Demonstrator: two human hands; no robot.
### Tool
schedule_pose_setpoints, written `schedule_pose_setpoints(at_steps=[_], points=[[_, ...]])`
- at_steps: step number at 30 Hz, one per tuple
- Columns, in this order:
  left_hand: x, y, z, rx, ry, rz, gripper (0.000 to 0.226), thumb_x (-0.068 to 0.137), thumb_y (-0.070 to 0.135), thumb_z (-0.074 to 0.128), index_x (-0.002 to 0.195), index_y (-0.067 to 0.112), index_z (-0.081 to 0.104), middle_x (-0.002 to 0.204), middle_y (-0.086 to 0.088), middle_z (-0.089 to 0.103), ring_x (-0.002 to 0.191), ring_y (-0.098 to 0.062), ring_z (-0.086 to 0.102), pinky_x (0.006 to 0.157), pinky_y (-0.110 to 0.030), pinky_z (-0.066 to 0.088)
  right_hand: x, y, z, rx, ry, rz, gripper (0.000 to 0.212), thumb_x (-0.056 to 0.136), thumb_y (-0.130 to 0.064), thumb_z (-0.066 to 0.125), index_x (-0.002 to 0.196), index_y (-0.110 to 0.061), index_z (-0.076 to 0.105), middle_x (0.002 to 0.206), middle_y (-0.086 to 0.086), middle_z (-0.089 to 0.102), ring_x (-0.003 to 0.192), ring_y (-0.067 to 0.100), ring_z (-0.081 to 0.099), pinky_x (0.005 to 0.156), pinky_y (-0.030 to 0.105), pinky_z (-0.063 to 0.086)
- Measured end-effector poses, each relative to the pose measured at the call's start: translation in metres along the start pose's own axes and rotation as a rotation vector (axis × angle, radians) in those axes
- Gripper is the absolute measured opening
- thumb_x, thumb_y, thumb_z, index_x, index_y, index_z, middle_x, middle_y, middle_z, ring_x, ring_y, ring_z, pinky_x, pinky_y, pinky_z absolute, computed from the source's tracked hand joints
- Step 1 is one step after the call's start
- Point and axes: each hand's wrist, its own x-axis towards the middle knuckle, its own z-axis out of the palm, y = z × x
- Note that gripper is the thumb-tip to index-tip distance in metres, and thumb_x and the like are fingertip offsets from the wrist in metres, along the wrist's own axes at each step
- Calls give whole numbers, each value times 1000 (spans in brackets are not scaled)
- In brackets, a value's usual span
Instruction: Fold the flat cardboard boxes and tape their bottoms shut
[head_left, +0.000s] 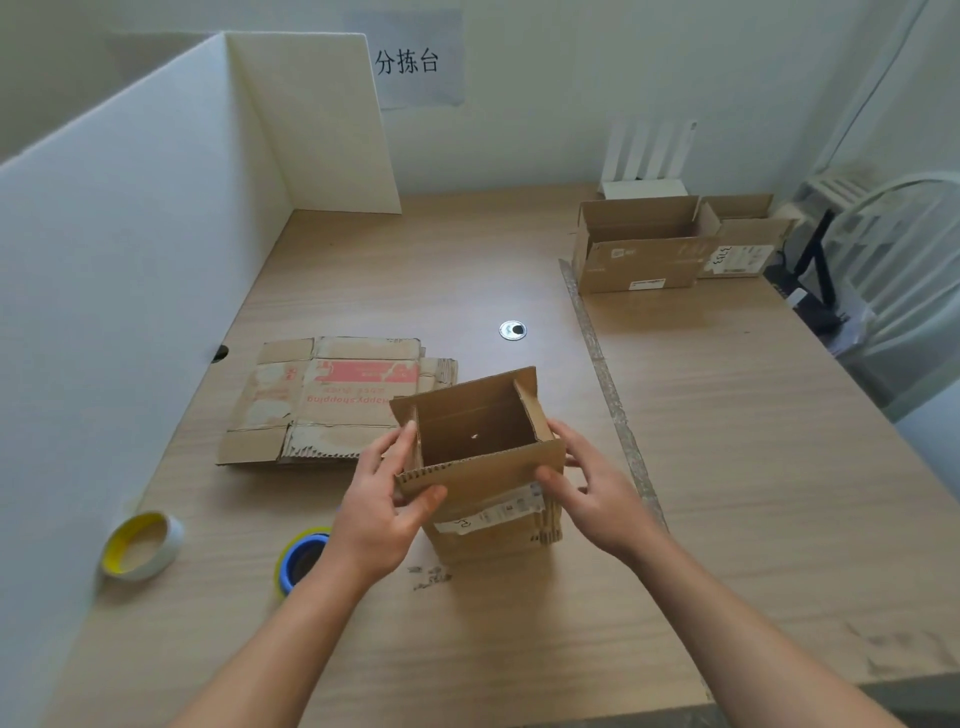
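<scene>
A small brown cardboard box (483, 483) stands upright with its open top facing me, a white label on its near side. My left hand (382, 506) grips its left wall and near flap, thumb on the front. My right hand (592, 493) holds its right side, thumb on the near face. A stack of flat cardboard boxes (332, 400) with red print lies behind and to the left. A yellow-cored tape roll (141, 545) and a blue-and-yellow tape roll (301, 558) lie at the near left, the latter partly hidden by my left wrist.
Two folded open boxes (644, 244) (740, 239) stand at the far right of the wooden table (727, 441). A white partition (130, 260) walls off the left. A round cable grommet (512, 330) sits mid-table. A white chair (893, 244) stands beyond the right edge.
</scene>
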Motion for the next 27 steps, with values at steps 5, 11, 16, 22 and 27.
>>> schedule_pose_setpoints(at_steps=[5,11,16,22,27], points=[[1,-1,2,11,-109,-47,54,84,34,77,134,21,59,143,18,30,117,14,39,83,-4,43,2,1,2,31,88,-170,42,90,-26,72,125,-42,55,130,-20,52,117,-2,52,83,16,52],[1,-1,5,-45,49,-74,71,76,55,72,139,41,42,130,17,40,114,-2,52,89,-24,51,2,11,1,65,111,-57,12,97,-23,63,101,-34,65,116,-12,58,103,-1,57,80,15,45],[16,6,6,39,-22,-64,97,82,33,78,151,51,13,127,12,37,104,-3,51,84,-21,45,0,7,5,96,159,19,56,96,-30,64,142,-48,38,124,-15,52,103,6,59,84,25,53],[24,6,12,24,-63,-55,36,87,30,74,119,35,58,118,7,54,103,-8,57,94,-33,54,9,2,7,-20,152,-12,63,99,-30,58,153,-41,28,139,-15,42,124,0,43,106,22,34],[27,6,32,106,-43,-88,41,95,33,63,133,21,55,125,9,54,112,-9,49,96,-23,38,22,9,0,-106,179,-11,48,98,-30,61,145,-26,49,148,-4,47,136,9,40,116,34,32]])
